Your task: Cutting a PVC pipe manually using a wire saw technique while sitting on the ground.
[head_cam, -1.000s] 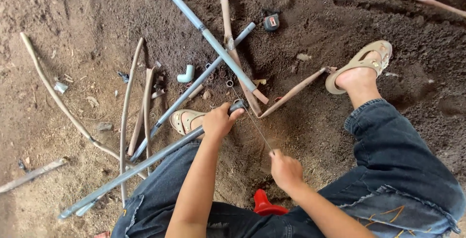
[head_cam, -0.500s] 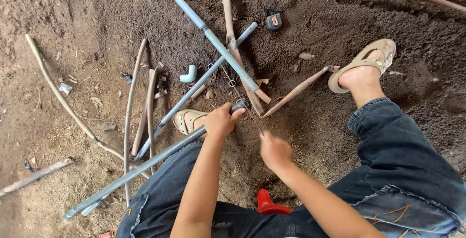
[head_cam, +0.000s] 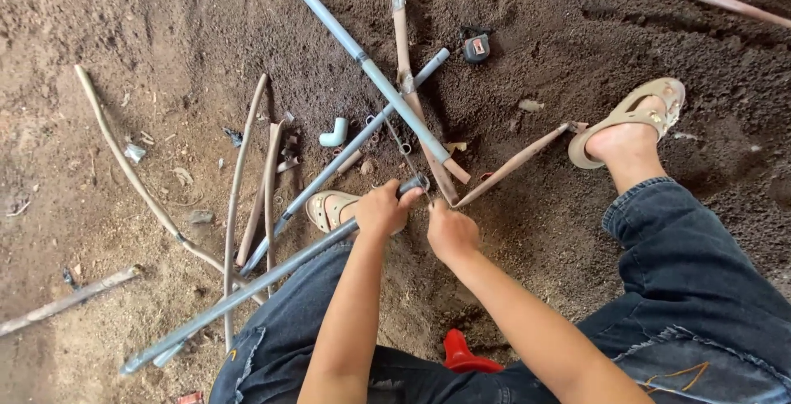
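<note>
I sit over dirt ground with both arms stretched forward. My left hand [head_cam: 381, 207] grips the near end of a long grey pipe [head_cam: 247, 293] that runs down to the lower left. My right hand [head_cam: 451, 229] is right beside it at the pipe's open end [head_cam: 416, 183], fingers curled; what it holds is hidden. Two more grey pipes [head_cam: 371, 74] cross just beyond the hands, one slanting from the top to a joint near them. A thin hacksaw-like blade [head_cam: 395, 144] lies between the pipes.
A white elbow fitting [head_cam: 334, 134] lies on the soil left of the crossing pipes. A small tape measure [head_cam: 476, 47] sits farther back. Old brown pipes and sticks [head_cam: 247, 173] are strewn at left. My sandalled feet [head_cam: 630, 120] rest on the ground; a red object [head_cam: 461, 356] is under me.
My right hand has moved up and left from near my lap to the pipe's end beside my left hand. The left hand and pipe have stayed in place.
</note>
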